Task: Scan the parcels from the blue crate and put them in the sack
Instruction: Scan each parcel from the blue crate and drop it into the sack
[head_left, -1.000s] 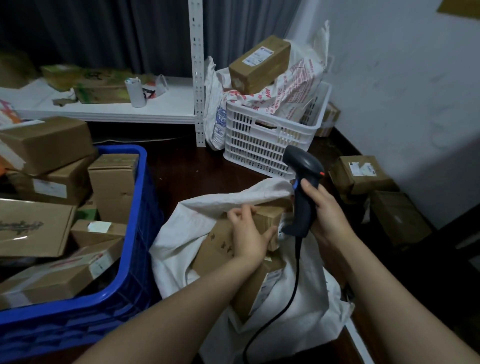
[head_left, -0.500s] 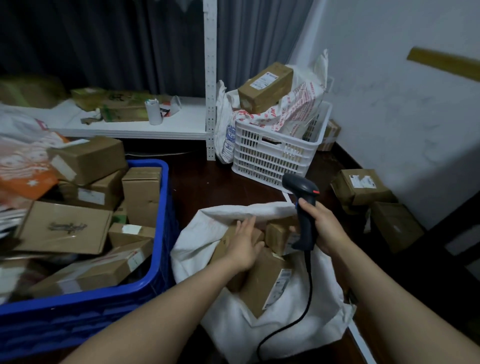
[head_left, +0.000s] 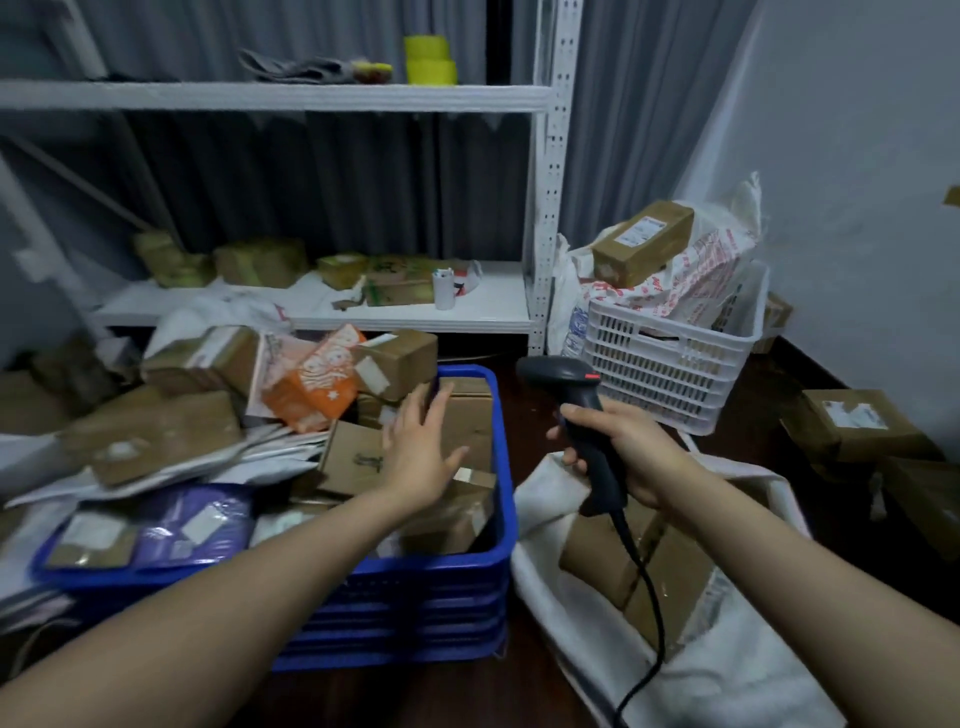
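The blue crate (head_left: 415, 592) sits on the floor at the left, heaped with parcels (head_left: 156, 431) so the next one is within easy reach. Just beside it on the right, the white sack (head_left: 737, 680) lies with its mouth slumped open, brown boxes (head_left: 670, 582) inside, ready to take more. The left hand (head_left: 421, 457) reaches over an upright brown box (head_left: 470, 415) at the crate's right wall, fingers (head_left: 431, 410) spread and straight, probably to pick it up; contact is unclear. The right hand (head_left: 634, 452) curls round the handle of the scanner (head_left: 571, 384), whose head is raised and aimed left toward the crate.
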